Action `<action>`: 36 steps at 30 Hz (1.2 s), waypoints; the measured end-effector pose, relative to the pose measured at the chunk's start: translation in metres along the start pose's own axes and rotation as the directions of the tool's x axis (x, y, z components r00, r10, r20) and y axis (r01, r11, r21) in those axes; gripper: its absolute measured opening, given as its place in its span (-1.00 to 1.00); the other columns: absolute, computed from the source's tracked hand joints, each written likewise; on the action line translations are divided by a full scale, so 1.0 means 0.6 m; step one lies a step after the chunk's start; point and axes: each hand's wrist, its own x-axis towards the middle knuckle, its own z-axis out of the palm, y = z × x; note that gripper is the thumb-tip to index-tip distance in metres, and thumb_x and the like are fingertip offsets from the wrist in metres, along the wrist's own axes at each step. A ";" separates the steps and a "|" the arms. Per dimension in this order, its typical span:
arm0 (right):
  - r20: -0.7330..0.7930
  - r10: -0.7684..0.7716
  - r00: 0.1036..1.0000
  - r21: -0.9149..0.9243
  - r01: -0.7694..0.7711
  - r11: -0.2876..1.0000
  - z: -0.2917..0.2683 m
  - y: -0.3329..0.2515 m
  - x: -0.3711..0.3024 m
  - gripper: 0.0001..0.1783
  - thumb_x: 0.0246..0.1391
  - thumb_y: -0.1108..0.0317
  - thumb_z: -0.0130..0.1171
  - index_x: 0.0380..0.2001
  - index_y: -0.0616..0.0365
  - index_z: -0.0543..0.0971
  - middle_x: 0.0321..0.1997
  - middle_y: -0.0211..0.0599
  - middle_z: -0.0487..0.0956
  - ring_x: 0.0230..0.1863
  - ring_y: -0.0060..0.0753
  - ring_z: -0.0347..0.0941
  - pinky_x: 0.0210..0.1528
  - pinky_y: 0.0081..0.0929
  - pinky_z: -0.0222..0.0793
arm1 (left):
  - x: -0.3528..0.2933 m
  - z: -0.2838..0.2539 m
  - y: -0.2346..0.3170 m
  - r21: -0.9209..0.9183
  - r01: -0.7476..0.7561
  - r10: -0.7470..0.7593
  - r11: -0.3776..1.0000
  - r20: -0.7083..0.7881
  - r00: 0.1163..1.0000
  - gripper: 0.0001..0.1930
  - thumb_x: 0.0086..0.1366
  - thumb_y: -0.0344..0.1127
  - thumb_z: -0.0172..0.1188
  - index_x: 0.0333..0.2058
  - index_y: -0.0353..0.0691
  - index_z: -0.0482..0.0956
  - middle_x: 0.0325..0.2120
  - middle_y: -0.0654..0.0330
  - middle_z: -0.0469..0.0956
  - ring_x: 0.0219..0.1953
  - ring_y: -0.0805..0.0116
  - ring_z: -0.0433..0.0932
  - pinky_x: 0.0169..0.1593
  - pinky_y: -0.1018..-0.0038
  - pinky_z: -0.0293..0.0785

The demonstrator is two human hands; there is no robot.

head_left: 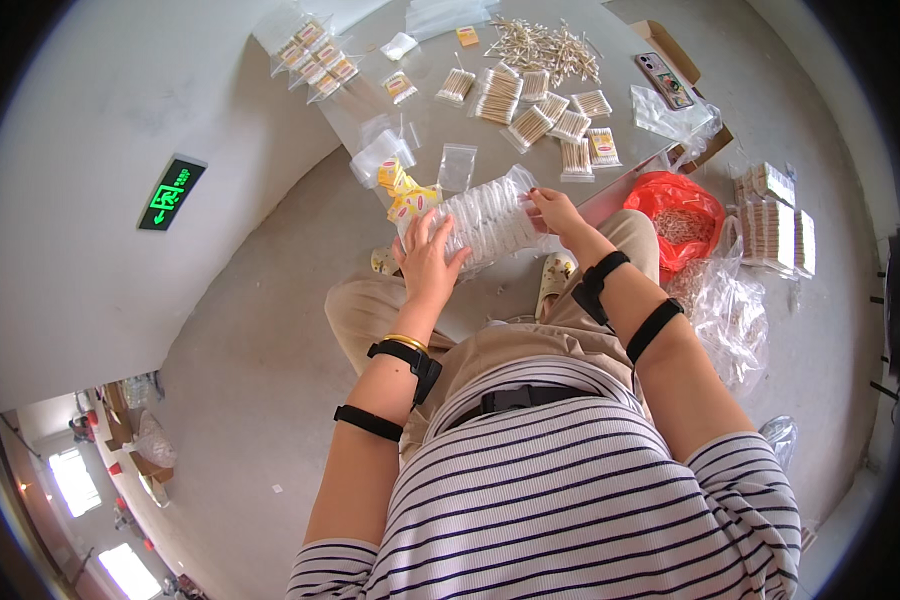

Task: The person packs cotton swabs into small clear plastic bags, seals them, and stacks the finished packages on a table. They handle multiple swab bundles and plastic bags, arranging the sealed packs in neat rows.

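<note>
A clear plastic bag, filled with a row of white packets, is held over my lap at the table's near edge. My left hand grips its left end, fingers spread over the plastic. At the other end, my right hand pinches the bag's edge between thumb and fingers. Yellow printed cards lie just beyond my left hand, beside a small clear pouch. Farther back are several bundles of cotton swabs and a heap of loose swabs.
A phone rests at the table's right, near an opened cardboard box. A red bag of swabs and stacked white packs stand right of my knee. Packets in clear bags lie at the far left.
</note>
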 end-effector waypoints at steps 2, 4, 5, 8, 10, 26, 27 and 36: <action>-0.009 -0.009 1.000 -0.014 0.009 1.000 -0.002 0.003 0.003 -0.61 0.46 0.07 -0.04 -0.08 0.04 0.70 -0.35 -0.38 0.58 -0.40 -0.50 0.46 -0.30 -0.50 0.49 | 0.000 -0.003 0.002 0.003 0.005 -0.005 1.000 0.009 1.000 -0.36 0.13 -0.01 0.44 0.20 0.07 0.54 0.33 0.29 0.28 0.42 0.12 0.16 0.34 -0.24 0.00; 0.008 -0.012 1.000 -0.026 0.012 1.000 -0.007 0.010 0.010 -0.61 0.45 0.05 -0.03 -0.06 0.02 0.69 -0.33 -0.40 0.58 -0.36 -0.51 0.48 -0.27 -0.50 0.50 | 0.002 -0.007 0.001 0.016 -0.003 0.003 1.000 0.026 1.000 -0.36 0.13 -0.03 0.45 0.21 0.08 0.53 0.33 0.30 0.28 0.42 0.13 0.16 0.34 -0.23 0.00; 0.029 -0.009 1.000 -0.031 0.010 0.999 -0.011 0.015 0.015 -0.62 0.44 0.03 -0.02 -0.03 -0.01 0.68 -0.30 -0.41 0.59 -0.33 -0.53 0.49 -0.23 -0.51 0.50 | 0.002 -0.008 0.001 0.009 -0.008 0.008 1.000 0.027 1.000 -0.35 0.12 -0.04 0.46 0.22 0.07 0.53 0.33 0.29 0.28 0.43 0.13 0.15 0.35 -0.22 0.00; 0.037 -0.001 0.999 -0.039 0.003 0.999 -0.010 0.016 0.017 -0.62 0.44 0.01 0.00 -0.01 -0.04 0.67 -0.27 -0.43 0.60 -0.29 -0.53 0.51 -0.20 -0.51 0.51 | 0.004 -0.009 0.001 -0.041 -0.037 0.038 0.998 0.020 0.999 -0.32 0.12 -0.05 0.47 0.23 0.07 0.49 0.34 0.27 0.27 0.43 0.12 0.15 0.38 -0.21 -0.03; 0.029 -0.002 1.000 -0.038 0.003 0.999 -0.007 0.017 0.017 -0.62 0.44 0.01 0.00 -0.01 -0.03 0.67 -0.26 -0.42 0.60 -0.29 -0.53 0.51 -0.21 -0.50 0.50 | 0.005 -0.010 0.001 -0.116 -0.080 0.081 0.990 0.004 0.997 -0.30 0.12 -0.06 0.47 0.25 0.07 0.46 0.34 0.27 0.25 0.43 0.09 0.14 0.40 -0.25 -0.09; -0.004 -0.017 1.000 0.013 0.017 1.000 -0.001 0.011 0.001 -0.62 0.45 0.06 -0.01 -0.07 0.03 0.69 -0.35 -0.44 0.56 -0.36 -0.53 0.46 -0.25 -0.49 0.48 | 0.017 0.004 0.009 -0.044 -0.037 0.039 0.998 0.052 0.998 -0.22 0.07 0.04 0.48 0.28 0.09 0.42 0.36 0.31 0.25 0.43 0.23 0.16 0.40 -0.21 -0.05; -0.020 -0.023 1.000 0.033 0.024 0.999 0.003 0.008 -0.004 -0.61 0.46 0.08 -0.04 -0.12 0.02 0.72 -0.40 -0.45 0.54 -0.41 -0.54 0.44 -0.30 -0.49 0.47 | 0.017 0.002 0.007 -0.035 -0.031 0.034 0.999 0.069 0.997 -0.22 0.07 0.04 0.48 0.28 0.09 0.42 0.36 0.31 0.25 0.43 0.23 0.16 0.40 -0.22 -0.06; 0.042 -0.003 0.999 0.006 0.003 1.000 -0.006 0.022 0.015 -0.60 0.44 0.01 -0.01 -0.01 0.00 0.66 -0.22 -0.41 0.56 -0.23 -0.48 0.53 -0.13 -0.44 0.52 | 0.023 -0.004 -0.004 0.004 -0.091 0.090 0.996 0.103 0.991 -0.21 0.04 0.10 0.49 0.29 0.20 0.46 0.36 0.29 0.25 0.43 0.17 0.15 0.41 -0.24 -0.11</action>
